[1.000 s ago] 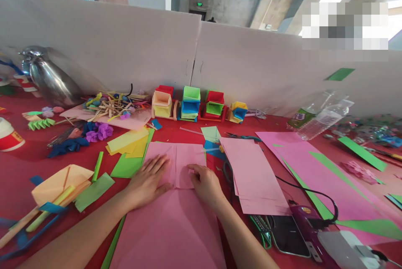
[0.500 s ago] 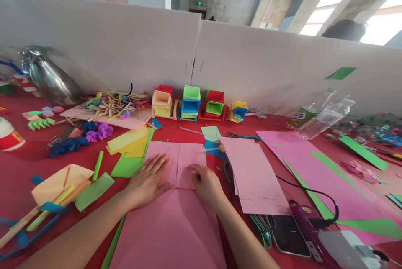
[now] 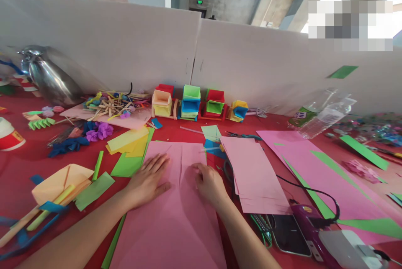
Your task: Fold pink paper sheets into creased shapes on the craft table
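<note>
A long pink paper sheet (image 3: 169,223) lies in front of me, with an upright crease or slit near its far end. My left hand (image 3: 150,181) rests flat on the sheet's left side, fingers stretched out and thumb pointing toward the crease. On the right side of the same sheet my right hand (image 3: 209,181) sits with its fingers curled in. Its fingertips touch the paper; whether they pinch anything is hidden. Green paper (image 3: 128,165) and yellow paper (image 3: 138,147) lie beyond the left hand. A stack of pink paper (image 3: 259,177) lies right of the right hand.
Small coloured paper boxes (image 3: 190,103) line the white partition (image 3: 125,43). A steel jug (image 3: 52,76) and craft sticks (image 3: 113,108) stand left. Pliers (image 3: 243,136), a phone (image 3: 290,235), a purple device (image 3: 309,223) with a cable and plastic bottles (image 3: 328,118) are right.
The cross edge of a folded flap on the pink sheet no longer shows; the surface looks continuous. My right hand has shifted slightly right. My left hand stays in place.
</note>
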Available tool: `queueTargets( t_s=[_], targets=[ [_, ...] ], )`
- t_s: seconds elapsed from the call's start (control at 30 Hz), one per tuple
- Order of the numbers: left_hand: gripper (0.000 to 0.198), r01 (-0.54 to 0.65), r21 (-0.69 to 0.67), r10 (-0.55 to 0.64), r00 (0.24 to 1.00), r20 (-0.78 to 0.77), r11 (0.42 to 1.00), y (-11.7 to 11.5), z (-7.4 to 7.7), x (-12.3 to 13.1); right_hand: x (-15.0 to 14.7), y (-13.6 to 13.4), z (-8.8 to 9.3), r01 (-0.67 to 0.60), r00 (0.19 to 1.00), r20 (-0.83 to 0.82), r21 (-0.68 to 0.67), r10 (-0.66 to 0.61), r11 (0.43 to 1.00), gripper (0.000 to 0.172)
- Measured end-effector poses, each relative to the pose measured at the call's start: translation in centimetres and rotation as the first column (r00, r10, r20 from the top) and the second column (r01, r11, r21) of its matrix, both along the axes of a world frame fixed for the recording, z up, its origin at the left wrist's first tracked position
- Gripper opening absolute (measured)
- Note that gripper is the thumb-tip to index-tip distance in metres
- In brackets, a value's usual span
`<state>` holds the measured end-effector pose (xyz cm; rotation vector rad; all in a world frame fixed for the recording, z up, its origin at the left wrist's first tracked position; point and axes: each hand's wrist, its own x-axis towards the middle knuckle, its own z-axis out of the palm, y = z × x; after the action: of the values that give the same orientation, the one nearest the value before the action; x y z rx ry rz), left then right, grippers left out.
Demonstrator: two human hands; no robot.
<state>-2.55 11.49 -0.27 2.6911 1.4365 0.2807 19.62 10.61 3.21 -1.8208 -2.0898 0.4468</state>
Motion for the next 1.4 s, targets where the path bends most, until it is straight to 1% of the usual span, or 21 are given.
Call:
queueTargets(
  t_s=[0.2, 0.33, 0.47, 0.6, 0.67, 0.7, 0.77, 0.83, 0.87, 0.9, 0.97, 1.0, 1.03, 1.1, 1.13, 1.17, 1.2, 1.27, 1.3, 1.33, 1.4],
  targets=[
    [0.073, -0.012, -0.03, 0.013, 1.0, 0.011, 0.999, 0.0, 0.5, 0.1, 1.0, 0.6, 0.1, 0.039, 0.999, 0.02, 0.011, -0.04, 0.999, 0.031],
    [0.076, -0.175, 0.026, 0.174, 0.984, 0.048, 0.984, 0.2, 1.4, -0.4, 0.8, 0.5, 0.1, 0.052, 0.998, 0.015, 0.031, -0.053, 0.998, 0.031],
    [0.052, -0.286, 0.039, 0.282, 0.957, 0.072, 0.958, 0.2, 2.2, -0.6, 0.5, 0.6, 0.0, 0.102, 0.995, -0.007, 0.002, -0.102, 0.995, 0.039],
    [0.035, -0.294, -0.153, 0.327, 0.9, 0.288, 0.943, 0.1, 2.7, -0.3, 0.8, 0.8, -0.2, 0.15, 0.985, -0.083, -0.016, -0.15, 0.989, 0.041],
    [0.03, -0.252, -0.343, 0.401, 0.774, 0.489, 0.905, 0.1, 3.1, -0.3, 1.0, 0.9, -0.2, 0.146, 0.97, -0.193, -0.013, -0.146, 0.989, 0.032],
    [0.028, -0.176, -0.44, 0.436, 0.667, 0.604, 0.88, 0.2, 3.3, -0.4, 1.1, 0.9, -0.2, 0.13, 0.954, -0.27, -0.019, -0.13, 0.991, 0.026],
    [0.025, 0.084, -0.562, 0.502, 0.357, 0.788, 0.823, 0.4, 3.7, -0.8, 0.8, 0.8, -0.1, 0.079, 0.885, -0.456, -0.049, -0.093, 0.996, 0.021],
    [0.024, 0.37, -0.564, 0.579, 0.081, 0.811, 0.739, 0.7, 3.8, -1.5, -0.4, 0.8, 0.1, 0.03, 0.775, -0.627, -0.098, -0.085, 0.995, 0.02],
    [0.022, 0.47, -0.547, 0.615, 0.012, 0.789, 0.693, 0.9, 3.8, -1.9, -1.4, 0.7, 0.2, 0.012, 0.718, -0.689, -0.127, -0.097, 0.992, 0.02],
    [0.021, 0.534, -0.534, 0.637, -0.011, 0.771, 0.656, 1.2, 3.7, -2.2, -2.6, 0.7, 0.3, -0.002, 0.673, -0.731, -0.156, -0.114, 0.988, 0.021],
    [0.02, 0.621, -0.539, 0.668, 0.034, 0.744, 0.569, 1.6, 3.5, -2.7, -5.2, 0.9, 0.5, -0.054, 0.628, -0.767, -0.211, -0.131, 0.976, 0.024],
    [0.022, 0.67, -0.55, 0.686, 0.084, 0.723, 0.498, 1.8, 3.4, -2.8, -6.5, 1.1, 0.7, -0.102, 0.623, -0.774, -0.228, -0.117, 0.968, 0.025],
    [0.024, 0.736, -0.558, 0.702, 0.162, 0.694, 0.382, 1.9, 3.3, -2.8, -7.6, 1.4, 0.9, -0.157, 0.634, -0.768, -0.245, -0.093, 0.957, 0.027],
    [0.03, 0.826, -0.552, 0.689, 0.336, 0.642, 0.112, 2.0, 3.1, -2.6, -9.0, 1.9, 1.4, -0.194, 0.662, -0.749, -0.159, 0.01, 0.968, 0.028],
    [0.031, 0.843, -0.538, 0.677, 0.383, 0.629, 0.023, 1.9, 3.0, -2.4, -9.2, 2.2, 1.8, -0.186, 0.666, -0.745, -0.105, 0.047, 0.977, 0.028],
    [0.032, 0.856, -0.517, 0.682, 0.377, 0.627, 0.003, 1.8, 2.9, -2.1, -9.0, 2.3, 2.1, -0.16, 0.66, -0.749, -0.058, 0.063, 0.985, 0.029],
    [0.032, 0.867, -0.497, 0.707, 0.325, 0.628, 0.042, 1.5, 2.7, -1.7, -8.7, 2.4, 2.5, -0.134, 0.644, -0.763, -0.03, 0.064, 0.991, 0.03],
    [0.03, 0.875, -0.443, 0.772, 0.143, 0.62, 0.195, 0.9, 2.3, -0.8, -7.5, 2.1, 3.3, -0.066, 0.572, -0.82, -0.026, 0.017, 0.997, 0.034],
    [0.027, 0.871, -0.439, 0.787, 0.107, 0.607, 0.22, 0.5, 2.1, -0.3, -6.9, 1.8, 3.7, -0.078, 0.534, -0.845, -0.027, 0.019, 0.997, 0.036],
    [0.024, 0.868, -0.442, 0.805, 0.087, 0.586, 0.227, 0.1, 2.0, 0.2, -6.3, 1.4, 4.0, -0.102, 0.493, -0.87, -0.03, 0.024, 0.994, 0.037],
    [0.02, 0.858, -0.48, 0.831, 0.128, 0.542, 0.181, -0.7, 2.3, 1.1, -5.4, 0.7, 4.2, -0.144, 0.42, -0.907, -0.043, 0.022, 0.989, 0.042]
  ],
)
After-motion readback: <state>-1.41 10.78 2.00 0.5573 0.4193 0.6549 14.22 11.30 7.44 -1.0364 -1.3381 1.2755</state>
